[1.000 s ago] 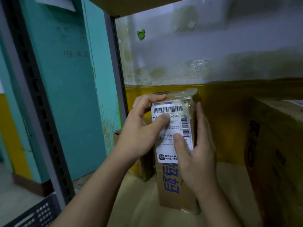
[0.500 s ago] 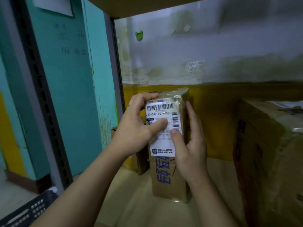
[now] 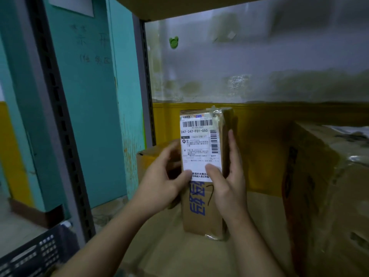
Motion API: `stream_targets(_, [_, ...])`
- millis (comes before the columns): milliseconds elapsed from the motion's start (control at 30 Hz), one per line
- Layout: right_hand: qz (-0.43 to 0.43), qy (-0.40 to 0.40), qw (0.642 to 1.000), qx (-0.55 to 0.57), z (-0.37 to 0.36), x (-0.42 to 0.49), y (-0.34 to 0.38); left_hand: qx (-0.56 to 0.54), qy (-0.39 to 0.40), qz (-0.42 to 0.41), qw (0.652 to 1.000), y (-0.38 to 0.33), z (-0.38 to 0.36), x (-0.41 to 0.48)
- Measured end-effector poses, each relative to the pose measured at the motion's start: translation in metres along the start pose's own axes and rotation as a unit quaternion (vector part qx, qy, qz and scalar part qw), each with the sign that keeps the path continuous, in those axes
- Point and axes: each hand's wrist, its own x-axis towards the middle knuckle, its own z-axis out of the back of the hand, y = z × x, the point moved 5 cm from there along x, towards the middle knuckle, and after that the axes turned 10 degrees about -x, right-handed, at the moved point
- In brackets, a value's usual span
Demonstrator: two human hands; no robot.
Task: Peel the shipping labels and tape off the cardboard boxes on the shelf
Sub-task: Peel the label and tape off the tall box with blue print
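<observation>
The right hand [image 3: 229,182] clamps the narrow cardboard box [image 3: 201,214], thumb flat on the lower right of the shipping label [image 3: 199,144] and fingers straight up the box's right side. The left hand [image 3: 165,180] has its thumb tip at the label's lower left corner. Its fingers curl beside the box's left face but are blurred, so I can't tell whether they grip anything or whether a corner is lifted. The hands sit close together, a thumb at each lower corner.

To my eye the step is starting the peel. I'd keep the right hand as the brace and work a nail under the lower left corner. Then pull low and slow along the face, so the paper comes off whole rather than tearing or skinning the card.

The label is glossy white paper with barcodes, lying flat on the upper half of the front. Crinkled, shiny clear tape [image 3: 217,113] wraps the top end and seems to overlap the label's upper right, so it may want lifting first. The box is tall, slim, matte brown with blue print, upright near the middle of the shelf board [image 3: 175,254]. A small box [image 3: 148,156] sits behind it to the left, and a large carton [image 3: 323,186] fills the right end. The grey slotted shelf post [image 3: 58,120] stands at the front left corner, with a black crate [image 3: 34,254] below.
</observation>
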Motion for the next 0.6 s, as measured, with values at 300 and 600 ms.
stream_targets(300, [-0.041, -0.020, 0.997, -0.065, -0.003, -0.003, 0.001, -0.062, 0.006, 0.021, 0.998, 0.022, -0.014, -0.020])
stream_targets(600, [-0.010, 0.015, 0.980, -0.198, 0.001, -0.024, 0.005, -0.182, -0.069, 0.054, 0.979, 0.044, -0.017, -0.029])
